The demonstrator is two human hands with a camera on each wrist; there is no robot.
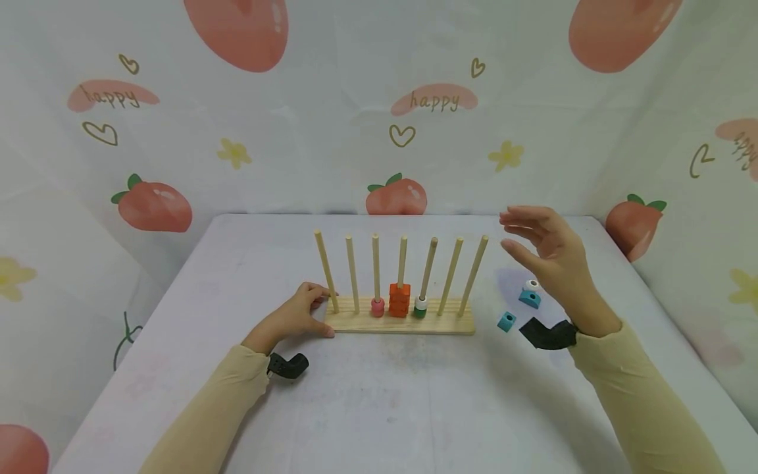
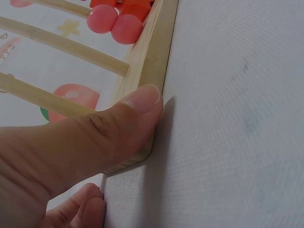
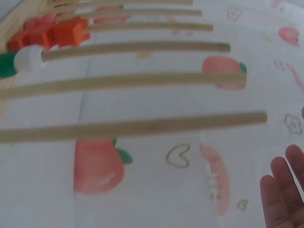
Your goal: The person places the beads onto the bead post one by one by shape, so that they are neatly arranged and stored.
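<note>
A wooden peg board (image 1: 358, 322) with a row of several upright pegs stands on the table. My left hand (image 1: 295, 309) grips its left end, the thumb (image 2: 137, 107) along the front edge and the other fingers behind. Pink beads (image 1: 378, 307) sit low on the third peg from the left. Orange blocks (image 1: 399, 301) are stacked on the middle peg, and a white bead (image 1: 421, 303) rests over a green bead (image 1: 420, 313) on the one after it. Raised above the table, right of the pegs, my right hand (image 1: 553, 260) holds nothing, its fingers apart from the thumb.
Loose on the table right of the board lie a teal cube (image 1: 506, 321), a teal block (image 1: 530, 299) and a white bead (image 1: 531, 285) behind it. A printed cloth (image 1: 331, 131) hangs behind the table.
</note>
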